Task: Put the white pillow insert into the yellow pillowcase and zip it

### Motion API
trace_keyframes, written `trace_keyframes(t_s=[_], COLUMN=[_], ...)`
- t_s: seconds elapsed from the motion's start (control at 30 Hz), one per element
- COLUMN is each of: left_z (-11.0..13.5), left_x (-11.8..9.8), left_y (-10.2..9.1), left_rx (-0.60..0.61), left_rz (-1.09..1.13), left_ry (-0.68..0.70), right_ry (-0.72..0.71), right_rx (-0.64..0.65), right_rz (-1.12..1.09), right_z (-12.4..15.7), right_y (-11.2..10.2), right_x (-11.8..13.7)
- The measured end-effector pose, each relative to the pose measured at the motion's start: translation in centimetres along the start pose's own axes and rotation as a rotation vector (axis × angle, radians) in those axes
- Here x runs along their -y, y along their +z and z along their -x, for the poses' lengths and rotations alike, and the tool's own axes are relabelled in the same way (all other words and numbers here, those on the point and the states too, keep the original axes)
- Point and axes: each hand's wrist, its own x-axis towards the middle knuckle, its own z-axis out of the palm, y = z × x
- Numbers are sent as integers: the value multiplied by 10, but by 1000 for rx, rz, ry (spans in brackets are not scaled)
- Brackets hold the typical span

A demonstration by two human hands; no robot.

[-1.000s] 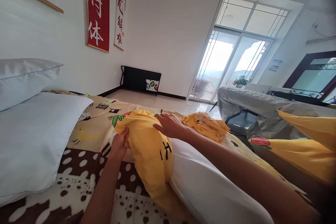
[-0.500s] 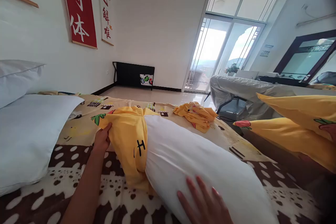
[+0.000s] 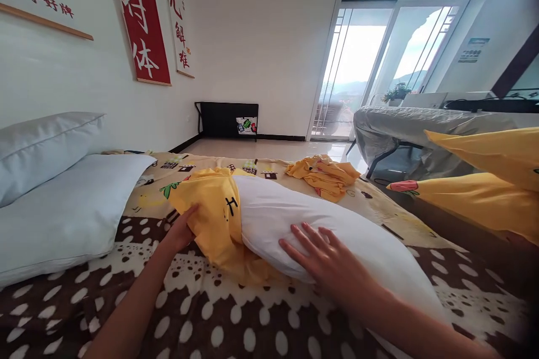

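A white pillow (image 3: pixel 357 230) lies across the bed with its left end inside a yellow pillowcase (image 3: pixel 210 196) that has a black letter and a printed carrot. My left hand (image 3: pixel 183 230) grips the near left side of the pillowcase, fingers closed on the cloth. Spread flat on top of the pillow, just right of the case's opening, is my right hand (image 3: pixel 320 252). Most of the pillow stays outside the case.
Two white pillows are stacked at the left, the lower one (image 3: pixel 63 213) on the patterned blanket (image 3: pixel 236 314). Behind the pillow sits a crumpled yellow cloth (image 3: pixel 326 176). Yellow-covered pillows (image 3: pixel 471 196) stand at the right, and a plastic-covered table (image 3: pixel 421 123) is beyond.
My right hand has moved forward and left along the pillow, toward the pillowcase. My left hand has shifted slightly lower on the pillowcase, still gripping it. The view has shifted a little.
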Motion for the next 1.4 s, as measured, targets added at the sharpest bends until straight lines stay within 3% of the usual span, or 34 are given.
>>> trace_keyframes(t_s=[0.2, 0.37, 0.5, 0.63, 0.73, 0.83, 1.07, 1.23, 1.4], left_z=[-5, -4, 1, 8, 16, 22, 13, 0, 6], left_x=[-1, -23, -44, -43, -34, -30, -36, -35, -23], left_y=[32, 58, 81, 96, 100, 98, 93, 92, 85], left_rx=[-90, -96, -27, 5, -14, -29, -32, -40, -64], left_rz=[-27, 64, 134, 162, 174, 172, 139, 98, 10], left_ry=[89, 179, 215, 186, 161, 140, 118, 99, 107], right_ry=[-8, 49, 146, 272, 338, 362, 384, 561, 731], right_rx=[-64, -41, 45, 52, -4, -43, 89, 160, 174], right_rz=[42, 68, 61, 63, -55, -300, -541, -594, -1118], right_z=[6, 16, 11, -7, -30, -60, -119, -149, -170], right_y=[-2, 8, 5, -8, -13, -12, -4, 18, 44], right_x=[9, 21, -11, -54, -60, -45, -7, 10, 23])
